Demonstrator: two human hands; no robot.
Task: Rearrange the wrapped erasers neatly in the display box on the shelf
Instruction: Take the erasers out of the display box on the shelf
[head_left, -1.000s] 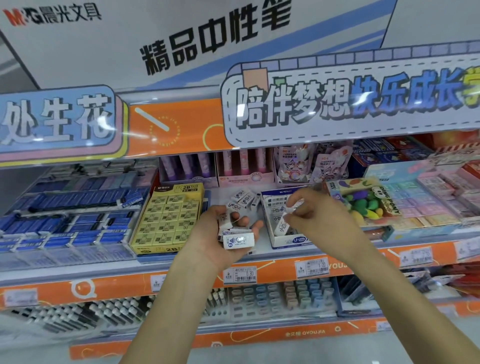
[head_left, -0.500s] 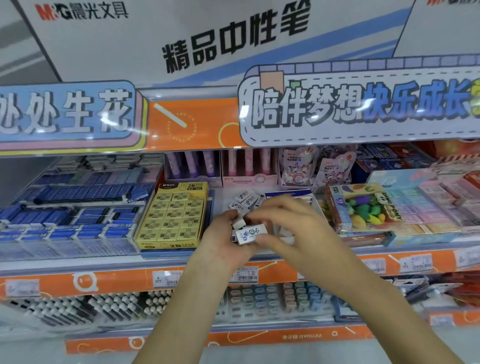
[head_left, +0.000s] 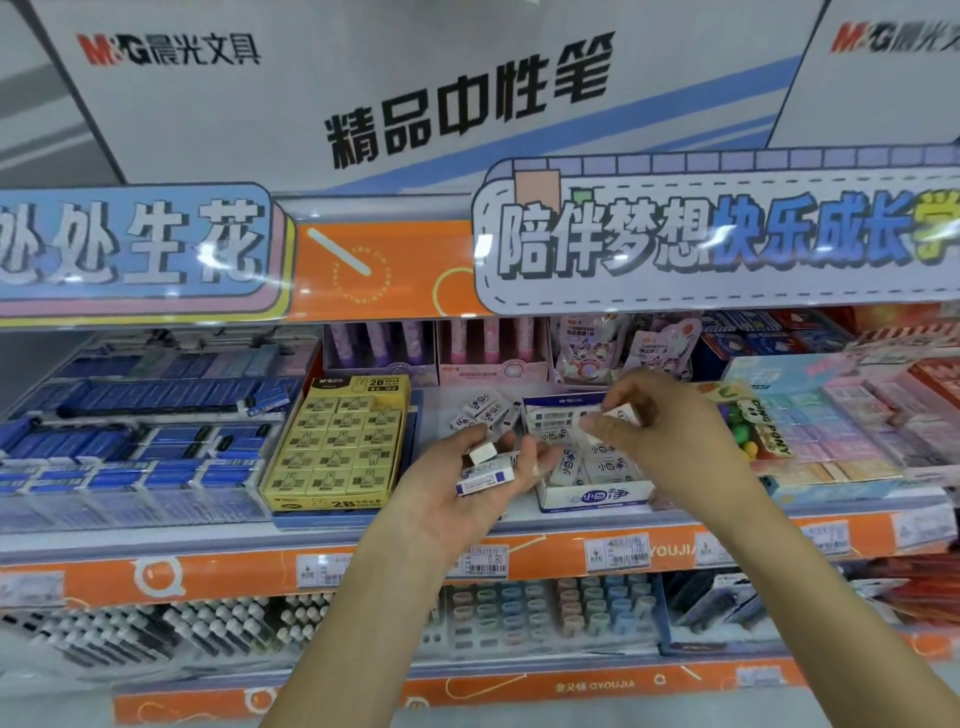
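Evidently light and film-slick, one wrapped eraser (head_left: 615, 415) was pinched by the right hand (head_left: 670, 436) fingers above the display box (head_left: 595, 496), while the left hand (head_left: 467, 499) cupped several, best gripped across their long sides.

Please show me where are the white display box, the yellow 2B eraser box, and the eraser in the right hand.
white display box (head_left: 597, 497), head view, on its front wall.
yellow 2B eraser box (head_left: 337, 447), head view, on its top middle.
eraser in the right hand (head_left: 621, 414), head view, on its wrapper.
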